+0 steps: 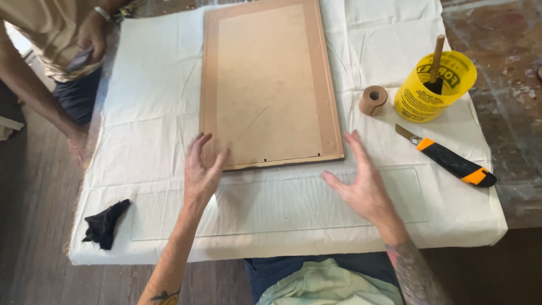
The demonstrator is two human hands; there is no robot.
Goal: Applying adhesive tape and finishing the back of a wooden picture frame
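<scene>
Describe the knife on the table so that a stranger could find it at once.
Start at the white cloth covering the table, then go to its right edge, below the yellow tub. The knife lies there slanted, the only black-and-orange thing, with a bare metal blade.

A white cloth (152, 113) covers the table (508, 85), whose bare top at the right is stained with old paint, while a dark wooden plank floor (34, 226) shows at the left and near side, in soft, even light.
</scene>
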